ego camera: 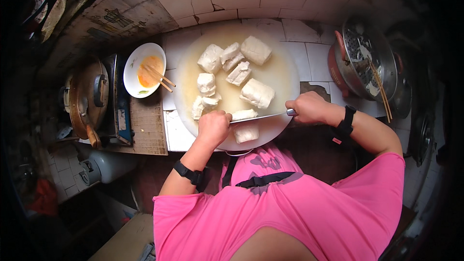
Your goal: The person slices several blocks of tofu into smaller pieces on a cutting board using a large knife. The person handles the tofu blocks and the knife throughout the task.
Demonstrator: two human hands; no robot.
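A kitchen knife lies across the near part of a round cutting board. My right hand is closed on its handle. At the blade's other end, the fingers of my left hand are bent against the blade; whether they also touch food is hidden. One white piece of steamed bun is just beyond the blade, and another bun piece lies on the near side. Several more white bun chunks are spread over the board, some whole, some split or sliced.
Left of the board stands a white bowl of beaten egg with chopsticks in it. Farther left are a lidded pan and a gas stove. At right, a metal steamer tray with chopsticks rests on a red-handled pot. A tiled wall closes the back.
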